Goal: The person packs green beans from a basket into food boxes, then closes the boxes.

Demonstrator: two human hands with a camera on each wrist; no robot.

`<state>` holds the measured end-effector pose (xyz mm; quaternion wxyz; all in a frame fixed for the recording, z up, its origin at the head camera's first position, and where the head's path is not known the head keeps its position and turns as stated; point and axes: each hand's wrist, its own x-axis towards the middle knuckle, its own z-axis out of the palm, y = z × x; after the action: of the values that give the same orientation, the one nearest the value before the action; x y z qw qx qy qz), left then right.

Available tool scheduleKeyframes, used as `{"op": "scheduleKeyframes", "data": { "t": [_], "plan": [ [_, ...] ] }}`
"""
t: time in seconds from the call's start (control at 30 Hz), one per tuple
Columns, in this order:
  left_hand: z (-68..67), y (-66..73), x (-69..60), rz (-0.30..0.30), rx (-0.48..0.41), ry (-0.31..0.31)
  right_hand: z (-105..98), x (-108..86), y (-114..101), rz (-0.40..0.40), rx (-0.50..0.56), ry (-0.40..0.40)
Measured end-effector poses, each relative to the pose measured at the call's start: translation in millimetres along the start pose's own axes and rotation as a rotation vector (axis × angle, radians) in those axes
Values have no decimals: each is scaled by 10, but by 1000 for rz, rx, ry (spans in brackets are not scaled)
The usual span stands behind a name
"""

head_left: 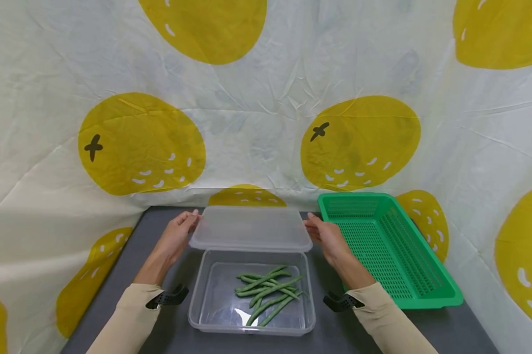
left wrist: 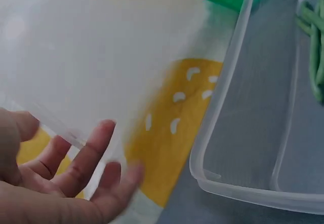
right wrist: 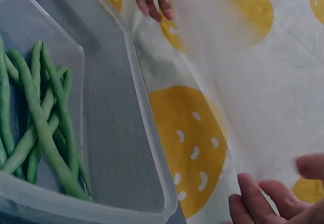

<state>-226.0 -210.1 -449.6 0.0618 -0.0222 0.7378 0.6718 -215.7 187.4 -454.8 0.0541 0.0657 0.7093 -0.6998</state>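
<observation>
A translucent plastic lid (head_left: 251, 228) is held up by both hands above the far edge of a clear plastic container (head_left: 219, 295). My left hand (head_left: 176, 237) pinches the lid's left edge, thumb on one side and fingers on the other in the left wrist view. At the opposite edge, my right hand (head_left: 331, 242) grips the lid between thumb and fingers, partly cut off in the right wrist view. Several green beans (head_left: 270, 290) lie crossed in a loose pile inside the uncovered container, mostly toward its right side.
A green slotted plastic basket (head_left: 429, 301) stands on the dark grey table (head_left: 159, 339), to the right of the container and beyond my right forearm. Behind the table hangs a white cloth (head_left: 252, 142) printed with yellow fruit.
</observation>
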Motion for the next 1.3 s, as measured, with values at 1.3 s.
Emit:
{"op": "scheduleKeyframes", "data": {
  "t": [1.3],
  "plan": [
    [122,-371,-694,-53,524,-33,82,-509,334,-127,-901,-65]
  ]
}}
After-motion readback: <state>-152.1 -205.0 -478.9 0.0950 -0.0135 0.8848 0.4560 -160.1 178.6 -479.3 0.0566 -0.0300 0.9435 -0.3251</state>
